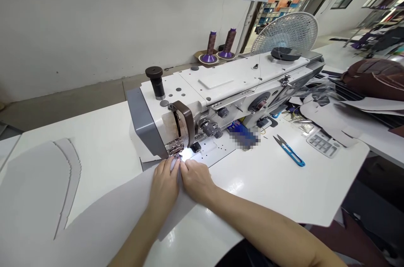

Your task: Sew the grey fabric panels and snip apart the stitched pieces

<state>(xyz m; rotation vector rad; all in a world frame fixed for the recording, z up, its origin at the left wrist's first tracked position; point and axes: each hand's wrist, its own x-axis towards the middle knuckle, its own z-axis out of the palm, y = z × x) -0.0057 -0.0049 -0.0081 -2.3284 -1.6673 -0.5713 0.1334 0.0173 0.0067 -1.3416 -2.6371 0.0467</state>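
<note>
On white tabletop point(261, 187), grey sheeting point(126, 204) is pressed by the flattened left hand point(164, 182), pinched by the right hand point(197, 178); blue packet point(243, 135), two o'clock from both, is unreadably pixelated.

The sheet point(110, 212) is plain pale grey, the desk point(284, 187) white. The sewing machine point(240, 67) is white, dotted with dark grey round spots, its end cover point(145, 119) slate grey and its curved guard point(188, 124) brown. Brown thread spools point(212, 42) have purple bases point(208, 59); the snips point(296, 157) have bright blue handles; the fan point(284, 33) is white, bluish at its centre; the wall point(110, 14) is greyish white
</note>
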